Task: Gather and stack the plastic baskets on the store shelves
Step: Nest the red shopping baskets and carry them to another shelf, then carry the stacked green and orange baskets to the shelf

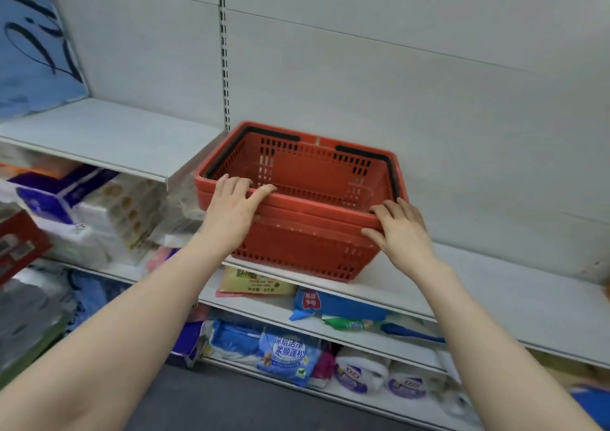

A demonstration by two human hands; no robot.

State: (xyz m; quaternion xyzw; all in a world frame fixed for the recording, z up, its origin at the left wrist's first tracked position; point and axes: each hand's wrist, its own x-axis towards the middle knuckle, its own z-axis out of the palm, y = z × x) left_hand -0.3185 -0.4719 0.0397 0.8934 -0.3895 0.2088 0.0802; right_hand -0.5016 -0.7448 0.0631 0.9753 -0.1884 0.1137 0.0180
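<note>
A nested stack of red plastic baskets [307, 232] with black handles folded down sits on a white shelf [495, 292]. At least two rims show one above the other at the near side. My left hand [231, 211] rests on the near left corner of the top rim, fingers curled over its edge. My right hand [401, 229] grips the near right corner of the rims, thumb along the lower rim. The inside of the top basket holds nothing.
A second white shelf [109, 133] lies to the left, a little higher. Below are shelves crowded with packaged tissue rolls [109, 212] and detergent bags [287, 354]. A blue poster [29, 41] leans at the upper left. Dark floor shows at the bottom.
</note>
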